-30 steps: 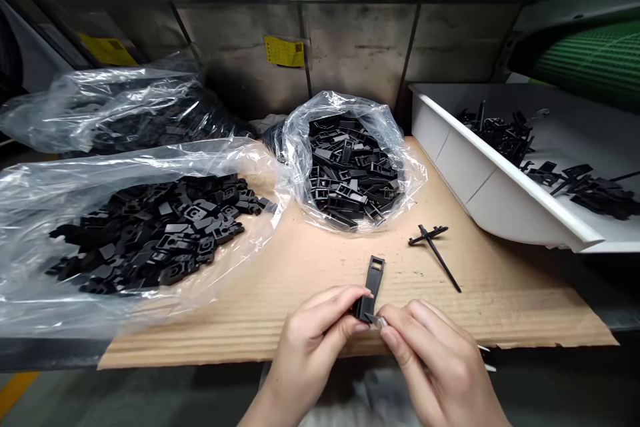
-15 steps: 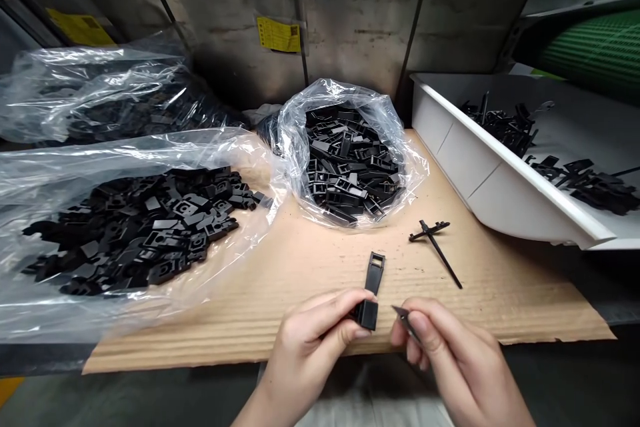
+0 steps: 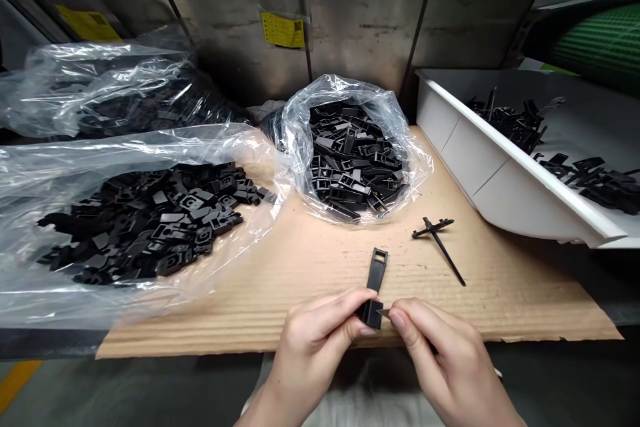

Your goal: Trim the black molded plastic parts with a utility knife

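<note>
Between thumb and forefinger, my left hand (image 3: 320, 340) pinches a small black plastic block (image 3: 371, 314). Just beyond it a long black plastic piece with a square opening (image 3: 379, 269) lies on the cardboard; I cannot tell whether the two are joined. My right hand (image 3: 440, 347) is closed on a small pointed blade (image 3: 385, 312), most of it hidden by the fingers. Its tip meets the right side of the block. Farther right on the cardboard rests a black cross-shaped plastic sprue (image 3: 435, 237) with a long stem.
Cardboard (image 3: 310, 280) covers the worktop. An open clear bag (image 3: 420, 160) of long black parts stands mid-back. Black parts (image 3: 190, 213) lie on plastic sheeting at left, with another filled bag (image 3: 140, 80) behind. A white bin (image 3: 480, 167) with black sprues stands right.
My right hand has moved left, bringing the blade tip from a short gap away up to the block's side. My left hand keeps its hold. The view has shifted slightly.
</note>
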The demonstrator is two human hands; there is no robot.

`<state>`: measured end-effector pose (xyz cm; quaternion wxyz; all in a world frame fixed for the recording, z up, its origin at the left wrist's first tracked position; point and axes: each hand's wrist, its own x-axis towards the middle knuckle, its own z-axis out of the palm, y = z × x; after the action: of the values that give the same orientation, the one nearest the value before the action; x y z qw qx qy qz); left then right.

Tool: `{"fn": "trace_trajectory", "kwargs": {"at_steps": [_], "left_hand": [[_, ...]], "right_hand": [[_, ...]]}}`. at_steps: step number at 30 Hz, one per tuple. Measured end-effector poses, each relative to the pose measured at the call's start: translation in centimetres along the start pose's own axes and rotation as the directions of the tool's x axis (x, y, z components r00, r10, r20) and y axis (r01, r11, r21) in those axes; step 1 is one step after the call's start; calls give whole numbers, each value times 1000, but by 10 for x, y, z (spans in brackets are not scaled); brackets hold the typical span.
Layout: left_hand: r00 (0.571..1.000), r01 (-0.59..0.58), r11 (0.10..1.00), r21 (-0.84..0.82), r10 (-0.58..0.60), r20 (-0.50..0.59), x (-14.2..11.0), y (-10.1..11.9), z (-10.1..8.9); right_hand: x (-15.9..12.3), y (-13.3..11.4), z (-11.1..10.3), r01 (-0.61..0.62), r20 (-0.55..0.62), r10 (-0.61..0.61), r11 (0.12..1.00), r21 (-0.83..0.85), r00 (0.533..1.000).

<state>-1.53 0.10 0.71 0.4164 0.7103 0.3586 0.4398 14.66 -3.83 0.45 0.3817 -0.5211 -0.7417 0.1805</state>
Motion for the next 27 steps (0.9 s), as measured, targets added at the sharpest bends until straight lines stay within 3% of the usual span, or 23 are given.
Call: {"fn": "trace_trajectory", "kwargs": {"at_steps": [5,9,13,16,18,21,24,27], "left_hand": [[991,85,996,-2,-85,-99,4,-1,2],[992,100,995,-10,-100,-81,4,-1,2],[995,97,995,-30,-97,-6,4,1,0],[992,125,992,-31,-126,-11,5,2,-3],[975,223,971,-92,-222,16,4,3,-5],[931,363,874,-324,-357,82,2,6,-3],[926,352,801,-483,-374,54,1,7,1],[911,368,796,-479,-412,16,1,6,2]], "right_hand": [[-4,-9,-2,45,78,-49,998,54,996],[5,-8,-11,-105,-7,107,981,160,994],[18,-6,-9,-323,76,314,921,217,946],[23,-6,-8,-384,89,374,899,209,923],[21,-6,-9,-368,41,368,905,212,929],[12,-5,-9,-260,-43,276,940,221,960],[2,-2,-5,-124,-131,146,979,159,981],[-3,1,0,-49,-154,58,997,63,986]]}}
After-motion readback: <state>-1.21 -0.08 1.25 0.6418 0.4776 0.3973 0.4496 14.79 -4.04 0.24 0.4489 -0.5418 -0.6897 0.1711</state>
